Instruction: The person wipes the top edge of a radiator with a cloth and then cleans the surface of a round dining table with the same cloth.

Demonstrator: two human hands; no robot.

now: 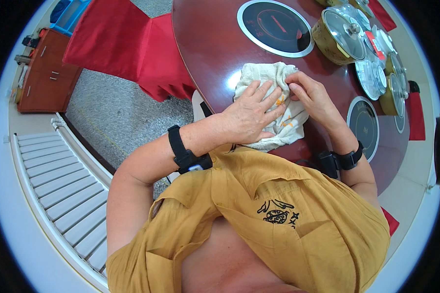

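A crumpled off-white cloth (256,73) with orange marks lies on the dark red round table (209,47), close to its near edge. My left hand (251,113) rests palm down on the cloth, fingers spread. At the cloth's right side is my right hand (310,95), its thumb and fingers bent against the folds; whether they pinch the fabric is not clear. Both wrists wear black straps with small devices.
Induction hobs (277,27) (363,124) are set into the table. A lidded glass-topped pot (332,40), stacked wrapped dishes (370,77) and more pots (392,95) stand at the right. A red-covered chair (132,47) is left, a white radiator (58,183) lower left.
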